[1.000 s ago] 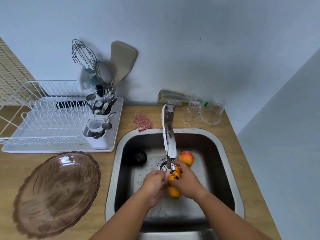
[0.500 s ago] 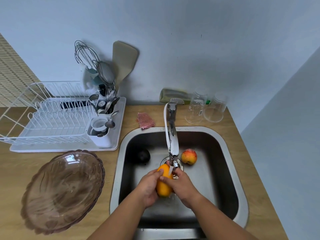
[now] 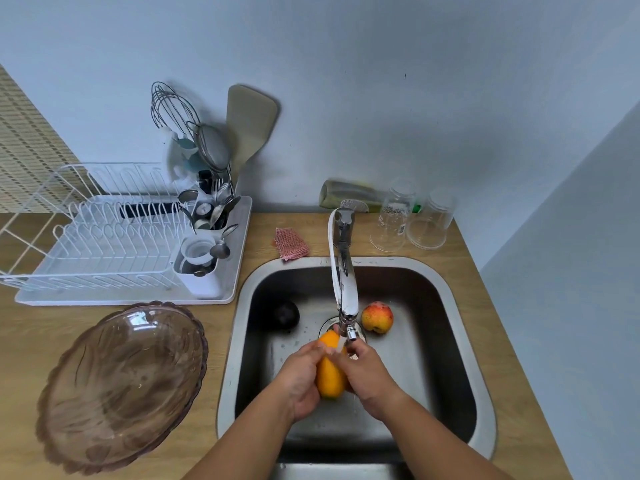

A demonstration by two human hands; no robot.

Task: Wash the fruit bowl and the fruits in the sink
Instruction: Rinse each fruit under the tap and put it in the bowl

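Observation:
An elongated orange-yellow fruit (image 3: 330,370) is held over the steel sink (image 3: 460,344) under the running tap (image 3: 344,289). My left hand (image 3: 299,377) grips its left side and my right hand (image 3: 365,370) covers its right side. Water from the spout hits the fruit's top. A red-yellow apple (image 3: 377,317) lies on the sink floor right of the drain, and a dark round fruit (image 3: 285,314) sits at the back left. The brownish glass fruit bowl (image 3: 121,386) rests on the wooden counter left of the sink, with nothing inside it.
A white dish rack (image 3: 114,244) with a utensil holder (image 3: 204,244) stands behind the bowl. A pink cloth (image 3: 291,244) lies by the sink's rim. Two upturned glasses (image 3: 410,220) and a lying bottle (image 3: 349,197) sit behind the tap. A wall closes the right side.
The fruit has turned in my hands and now stands more upright under the stream. Both hands shifted slightly left and toward me. The apple and dark fruit stayed put.

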